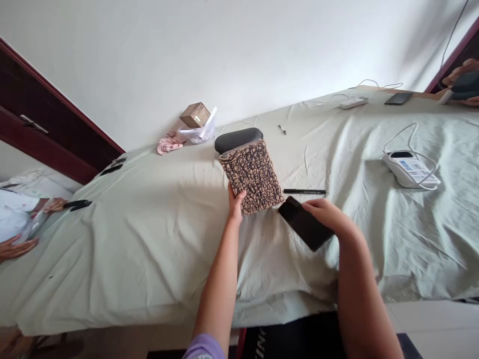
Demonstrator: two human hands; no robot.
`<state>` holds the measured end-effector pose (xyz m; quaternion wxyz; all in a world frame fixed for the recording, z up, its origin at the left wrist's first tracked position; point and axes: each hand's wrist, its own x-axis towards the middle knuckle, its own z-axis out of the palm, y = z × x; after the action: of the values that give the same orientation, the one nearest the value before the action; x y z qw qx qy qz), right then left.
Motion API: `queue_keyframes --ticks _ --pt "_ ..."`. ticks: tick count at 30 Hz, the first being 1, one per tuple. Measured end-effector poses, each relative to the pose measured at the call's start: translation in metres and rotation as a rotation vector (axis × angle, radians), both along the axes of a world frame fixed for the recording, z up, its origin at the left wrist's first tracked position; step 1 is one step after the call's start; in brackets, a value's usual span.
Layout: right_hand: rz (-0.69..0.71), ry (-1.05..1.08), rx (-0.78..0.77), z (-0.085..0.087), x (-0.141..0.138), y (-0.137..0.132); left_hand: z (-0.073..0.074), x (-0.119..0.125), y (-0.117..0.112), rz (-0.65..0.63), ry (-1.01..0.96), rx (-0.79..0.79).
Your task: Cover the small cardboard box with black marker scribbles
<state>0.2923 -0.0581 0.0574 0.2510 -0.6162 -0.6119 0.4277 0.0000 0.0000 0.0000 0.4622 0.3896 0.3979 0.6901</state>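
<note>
My left hand (235,202) grips the near left corner of a brown cardboard box (254,175) covered in black scribbled loops, which stands tilted on the pale green cloth (149,239). My right hand (325,213) is closed on a black phone (303,222) lying just right of the box. A black pen (305,191) lies on the cloth between the box and the phone, just beyond my right hand. Behind the box sits a dark grey padded case (238,138).
A small cardboard box (194,114), a plastic bag (196,133) and pink cloth (168,144) lie by the wall. A white device with cable (409,169) sits at right. Other people's hands show at far left (15,247) and top right (462,80).
</note>
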Motion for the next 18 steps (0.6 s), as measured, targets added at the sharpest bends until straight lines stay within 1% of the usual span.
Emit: queue_keyframes --ticks 3,6,8,10,12,15,16,18 --pt "-0.025 -0.098 0.061 -0.011 -0.012 0.006 -0.001 -0.001 0.000 -0.011 0.002 0.002" --pt "-0.028 -0.161 0.012 -0.017 -0.020 0.008 0.000 -0.001 0.000 -0.018 0.003 0.005" --pt "-0.017 -0.195 -0.010 -0.017 -0.019 0.009 0.001 -0.001 0.000 -0.021 0.008 0.008" --pt "-0.015 -0.294 0.070 -0.014 -0.014 0.011 0.002 -0.001 -0.001 -0.021 0.019 0.014" --pt "-0.040 -0.460 0.211 -0.012 -0.010 0.015 0.003 -0.001 -0.001 -0.021 0.020 0.012" --pt "-0.092 -0.720 0.369 -0.017 -0.013 0.026 0.004 0.000 -0.002 -0.026 -0.001 -0.005" --pt "-0.076 -0.794 0.405 -0.020 -0.016 0.031 0.005 0.000 -0.002 -0.029 -0.008 -0.007" --pt "0.024 -0.898 0.450 -0.027 -0.024 0.042 0.005 0.001 -0.002 -0.036 -0.019 -0.003"
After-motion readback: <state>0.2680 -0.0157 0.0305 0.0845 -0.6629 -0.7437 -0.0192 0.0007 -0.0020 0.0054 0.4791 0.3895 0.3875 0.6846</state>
